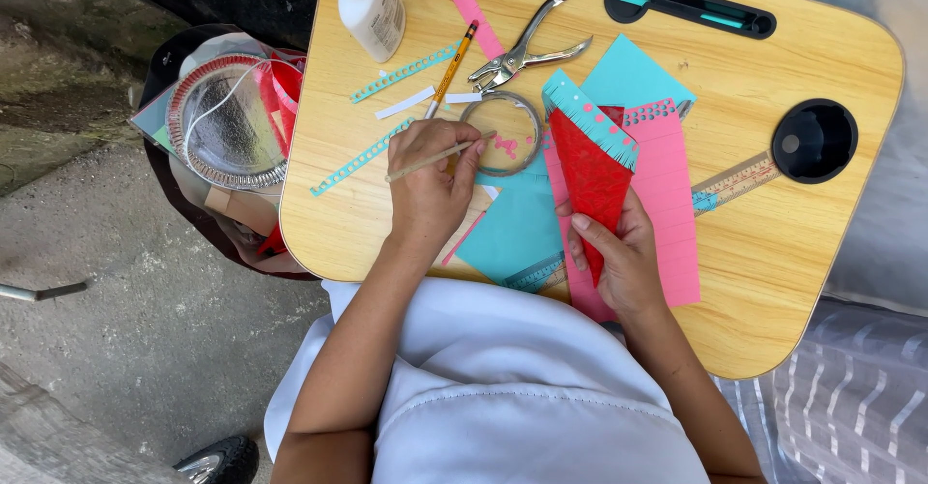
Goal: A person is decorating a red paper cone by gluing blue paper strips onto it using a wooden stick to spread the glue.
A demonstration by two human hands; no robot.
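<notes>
My right hand (619, 257) grips a red paper cone (590, 170) trimmed with a teal fringed strip along its wide end, held over pink paper (672, 194) and teal paper (517, 228). My left hand (430, 179) pinches a thin wooden stick (440, 155), whose tip reaches toward a clear tape ring (503, 131). Both hands rest on a wooden lap desk (773, 281).
On the desk lie a white glue bottle (372, 5), a metal hole punch (522, 54), a yellow pencil (451, 68), teal punched strips (401, 73), a ruler (735, 184), a black cup recess (814, 141). A bag with a foil pan (224, 121) sits at the left.
</notes>
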